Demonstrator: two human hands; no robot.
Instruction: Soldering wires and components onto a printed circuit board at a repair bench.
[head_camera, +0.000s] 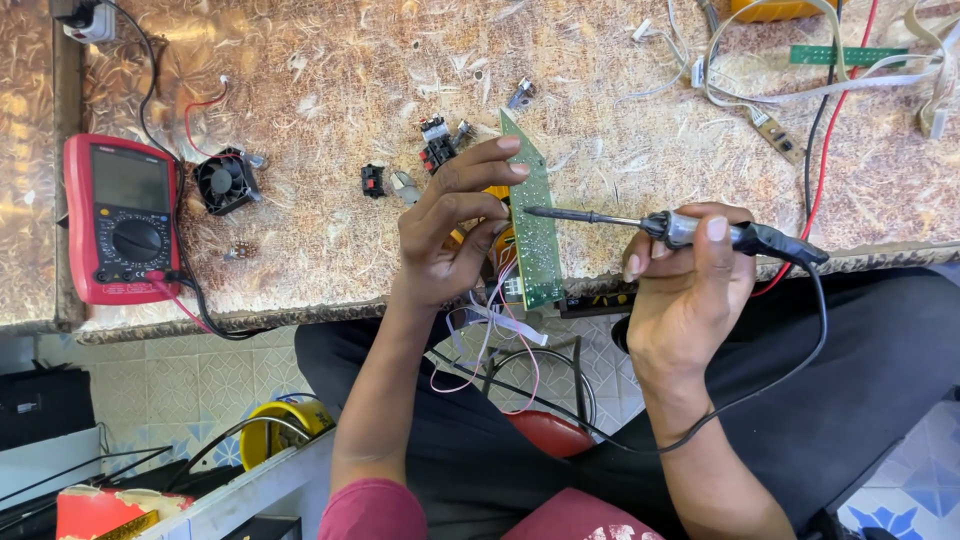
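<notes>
My left hand (452, 228) grips a green circuit board (535, 225) by its left edge and holds it upright over the table's front edge, solder side toward the right. Thin pink and white wires (490, 335) hang from the board's lower end. My right hand (685, 290) holds a black soldering iron (690, 229) like a pen; its metal tip touches the board's face near the middle. The iron's black cord (800, 370) loops down across my lap.
A red multimeter (120, 220) lies at the table's left with a small black fan (225, 180) beside it. Small black parts (436, 145) sit behind the board. White ribbon cables (800, 90) and a green strip (848, 55) lie at the back right. A yellow wire spool (270, 430) sits on the floor.
</notes>
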